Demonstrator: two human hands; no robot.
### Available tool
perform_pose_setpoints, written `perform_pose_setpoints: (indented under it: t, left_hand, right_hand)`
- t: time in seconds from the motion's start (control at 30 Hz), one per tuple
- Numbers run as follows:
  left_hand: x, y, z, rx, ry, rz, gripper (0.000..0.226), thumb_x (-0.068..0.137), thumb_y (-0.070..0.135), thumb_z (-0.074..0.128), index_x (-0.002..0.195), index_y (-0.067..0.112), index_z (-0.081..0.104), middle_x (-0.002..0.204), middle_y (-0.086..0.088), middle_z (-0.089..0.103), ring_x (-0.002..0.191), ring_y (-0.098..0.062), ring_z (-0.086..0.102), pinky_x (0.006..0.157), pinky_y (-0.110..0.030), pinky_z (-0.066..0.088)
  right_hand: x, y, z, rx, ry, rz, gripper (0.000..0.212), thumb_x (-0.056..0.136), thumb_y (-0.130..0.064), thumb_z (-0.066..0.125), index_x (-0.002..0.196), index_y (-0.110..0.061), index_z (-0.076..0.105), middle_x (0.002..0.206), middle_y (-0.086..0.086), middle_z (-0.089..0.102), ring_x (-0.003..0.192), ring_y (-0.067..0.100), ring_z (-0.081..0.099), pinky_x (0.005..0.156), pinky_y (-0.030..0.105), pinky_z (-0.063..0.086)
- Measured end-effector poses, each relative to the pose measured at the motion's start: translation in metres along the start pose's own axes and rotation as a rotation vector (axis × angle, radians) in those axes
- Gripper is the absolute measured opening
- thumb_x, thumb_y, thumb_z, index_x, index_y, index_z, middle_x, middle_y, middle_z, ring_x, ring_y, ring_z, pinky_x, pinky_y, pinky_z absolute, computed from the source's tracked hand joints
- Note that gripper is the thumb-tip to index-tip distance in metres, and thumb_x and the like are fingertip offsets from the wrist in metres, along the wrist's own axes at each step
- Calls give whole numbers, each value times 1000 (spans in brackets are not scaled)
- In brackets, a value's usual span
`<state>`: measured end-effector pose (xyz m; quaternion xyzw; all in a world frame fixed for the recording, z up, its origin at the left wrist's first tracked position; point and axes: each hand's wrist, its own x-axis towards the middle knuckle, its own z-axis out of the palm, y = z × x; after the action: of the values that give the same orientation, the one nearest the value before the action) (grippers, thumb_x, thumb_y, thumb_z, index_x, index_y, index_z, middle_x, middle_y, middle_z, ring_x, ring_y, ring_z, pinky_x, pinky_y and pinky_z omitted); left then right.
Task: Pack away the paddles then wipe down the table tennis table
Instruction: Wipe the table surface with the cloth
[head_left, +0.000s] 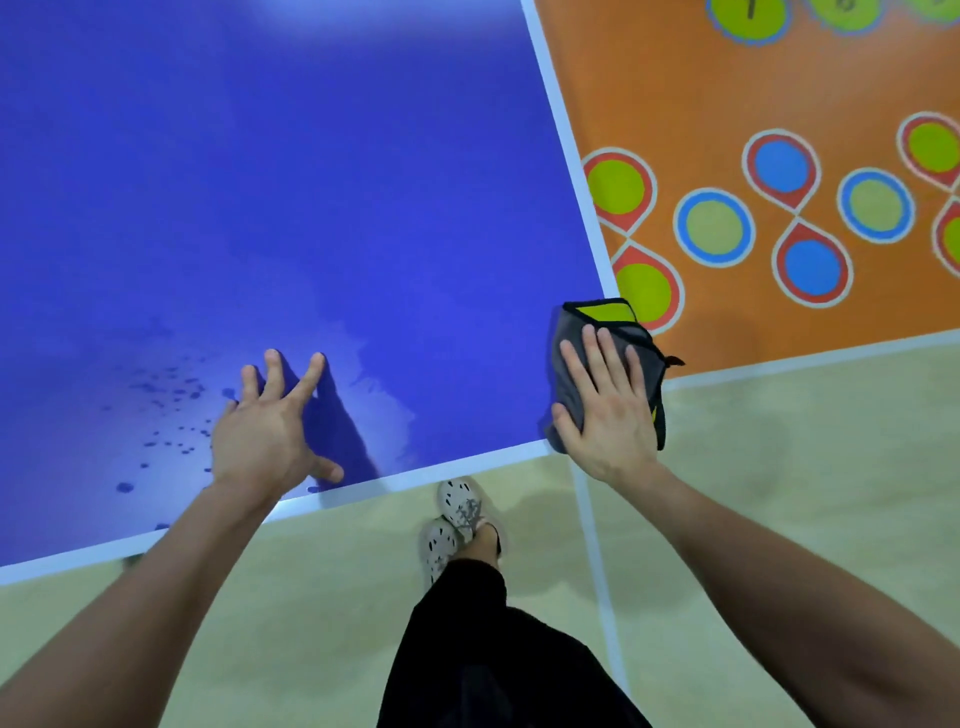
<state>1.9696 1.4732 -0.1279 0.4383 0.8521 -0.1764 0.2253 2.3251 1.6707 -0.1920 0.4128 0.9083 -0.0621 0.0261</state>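
The grey cloth (644, 374) lies folded on the near right corner of the blue counter (311, 182), hanging past its right edge. Its long axis runs near to far, roughly along that edge, with the yellow-green panel at the far end. The right hand (605, 415) presses flat on it, fingers straight and pointing far. The left hand (265, 431), fingers spread, touches the counter with its fingertips near the white near edge. Dark droplets (171, 395) lie to its left.
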Motion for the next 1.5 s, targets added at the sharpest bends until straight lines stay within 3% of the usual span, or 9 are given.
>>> perform_pose_setpoints:
  t: [0.17,0.3,0.47,0.57,0.8,1.0,1.17,1.37,1.5]
  left_hand:
    - [-5,-8,-4,-8,18,36,157,44,86,87,164,52,-8,178,4,-5,164,-28,7,81,-44,55]
    - [-12,-48,5,-198,16,63,146,58,60,98,166,53,0,179,13,-3,165,-15,7,107,-51,53]
    - [-19,-123,18,-218,-17,-101,162,44,66,102,169,45,1,179,-3,-6,166,-28,-3,122,-56,36]
    - [-16,-163,29,-151,-35,-198,173,35,77,97,167,47,-11,178,-9,-10,164,-38,-2,121,-60,33]
    - [-11,-177,47,-90,-15,-178,167,39,73,97,163,51,-13,172,0,-2,159,-32,9,67,-40,50]
    - [-15,-175,41,-99,-42,-186,166,42,75,97,161,54,-17,175,3,-7,164,-31,2,77,-46,57]
    - [-18,-176,36,-115,-58,-167,164,43,78,94,161,54,-17,175,2,-9,163,-30,2,80,-45,58]
    - [-14,-177,43,-35,-10,-159,163,42,83,91,161,52,-17,175,-2,-4,162,-32,7,74,-39,50]
    - [-13,-177,47,-3,12,-151,163,43,83,91,163,50,-14,175,-3,-2,162,-33,8,75,-40,50]
  right_hand:
    - [0,-149,-1,56,-61,-143,81,111,-54,39,176,-16,11,184,12,-5,170,29,-10,135,61,8]
    - [8,-251,7,134,-113,-417,78,110,-52,41,176,-18,18,184,11,-1,170,27,-8,135,59,8]
    - [31,-182,7,132,-39,-554,77,106,-53,52,174,-27,27,184,3,8,171,23,0,136,55,12]
    - [90,-155,2,92,13,-378,78,105,-56,54,174,-29,28,184,2,9,171,21,3,136,55,13]
    - [212,-247,2,18,54,-102,82,104,-61,31,175,-21,22,184,10,10,170,29,6,136,58,6]
    - [64,-321,12,115,-8,-437,79,106,-52,43,175,-18,23,184,9,8,171,27,1,135,59,10]
    - [29,-257,16,139,-44,-664,76,105,-53,56,172,-26,33,183,2,14,171,24,6,137,55,11]
    - [188,-254,12,65,111,-133,79,105,-63,42,173,-24,30,183,8,16,170,29,11,136,58,9]
    - [250,-320,8,59,55,-21,84,103,-64,26,175,-21,21,184,10,8,170,29,3,136,59,2]
